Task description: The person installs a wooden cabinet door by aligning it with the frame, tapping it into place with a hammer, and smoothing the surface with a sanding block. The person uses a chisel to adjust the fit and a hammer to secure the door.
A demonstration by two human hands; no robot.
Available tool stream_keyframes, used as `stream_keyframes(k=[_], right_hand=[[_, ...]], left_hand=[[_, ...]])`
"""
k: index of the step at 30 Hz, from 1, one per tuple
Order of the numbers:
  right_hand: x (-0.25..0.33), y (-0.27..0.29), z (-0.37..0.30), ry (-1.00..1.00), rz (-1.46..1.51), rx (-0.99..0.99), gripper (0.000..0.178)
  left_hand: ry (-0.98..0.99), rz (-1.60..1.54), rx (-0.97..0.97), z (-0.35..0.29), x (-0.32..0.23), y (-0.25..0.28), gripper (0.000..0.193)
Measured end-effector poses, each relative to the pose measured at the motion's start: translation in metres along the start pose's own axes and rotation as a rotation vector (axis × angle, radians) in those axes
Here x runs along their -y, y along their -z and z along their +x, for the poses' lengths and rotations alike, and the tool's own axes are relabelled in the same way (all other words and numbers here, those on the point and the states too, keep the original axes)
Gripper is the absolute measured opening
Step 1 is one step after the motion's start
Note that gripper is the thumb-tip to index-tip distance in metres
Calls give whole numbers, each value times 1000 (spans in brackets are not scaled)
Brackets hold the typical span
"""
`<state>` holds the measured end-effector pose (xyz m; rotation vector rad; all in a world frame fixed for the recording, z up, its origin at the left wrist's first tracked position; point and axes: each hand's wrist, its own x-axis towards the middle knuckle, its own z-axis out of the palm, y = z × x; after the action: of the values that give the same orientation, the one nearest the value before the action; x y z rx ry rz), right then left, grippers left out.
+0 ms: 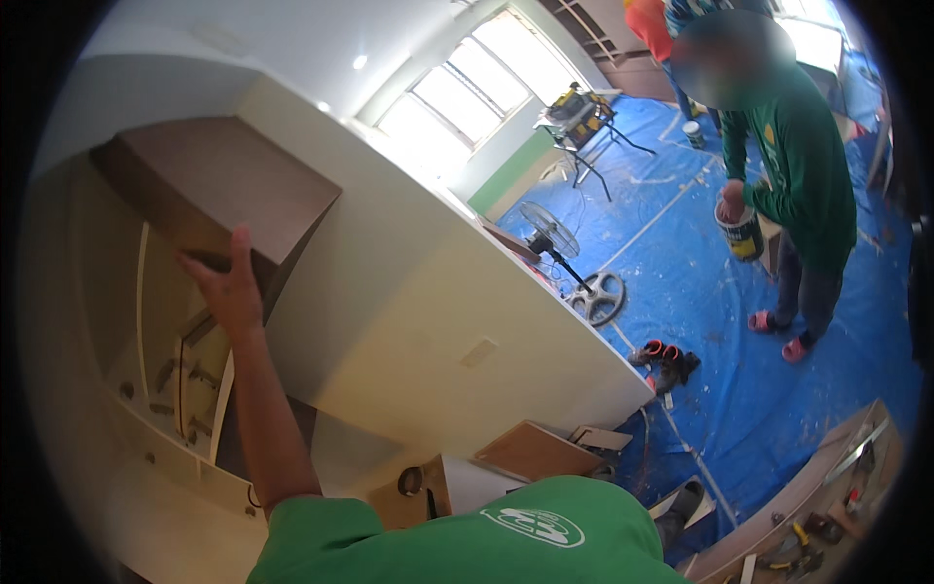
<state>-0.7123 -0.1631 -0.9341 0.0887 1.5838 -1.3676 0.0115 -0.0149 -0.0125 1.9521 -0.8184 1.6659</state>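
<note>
Left grip [232, 294] clamps brown box-like unit [229, 170], upper left; unit looks raised, fastening unclear; right grip unseen.

A brown panel [229, 175] is touched near its lower edge by the left hand [229, 289]; beyond a pale partition [418, 302], a bucket [744, 241] is held by a co-worker [806, 175] on blue floor sheeting [730, 409].

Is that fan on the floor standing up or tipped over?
Standing: the fan rests on its round base, with the caged head raised above it.
</note>
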Motion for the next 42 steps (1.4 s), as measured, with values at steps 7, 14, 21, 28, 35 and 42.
stream_keyframes(k=[7, 14, 21, 28, 35, 42], right_hand=[[60, -72, 0, 19, 96, 227, 22], [55, -177, -5, -169, 474, 730, 17], [101, -402, -381, -9, 225, 1129, 15], [94, -486, -543, -67, -21, 1364, 18], [106, -463, -730, 382, 35, 1944, 33], [122, -430, -819, 765, 101, 1994, 30]], left_hand=[[43, -304, 30, -12, -17, 14, 108], [15, -334, 105, -14, -7, 20, 117], [-10, -167, 228, -18, 23, 42, 127], [-80, -164, 154, -23, 29, 37, 120], [-169, -277, 89, -21, 53, 35, 100], [-110, -461, 162, -21, 57, 37, 81]])
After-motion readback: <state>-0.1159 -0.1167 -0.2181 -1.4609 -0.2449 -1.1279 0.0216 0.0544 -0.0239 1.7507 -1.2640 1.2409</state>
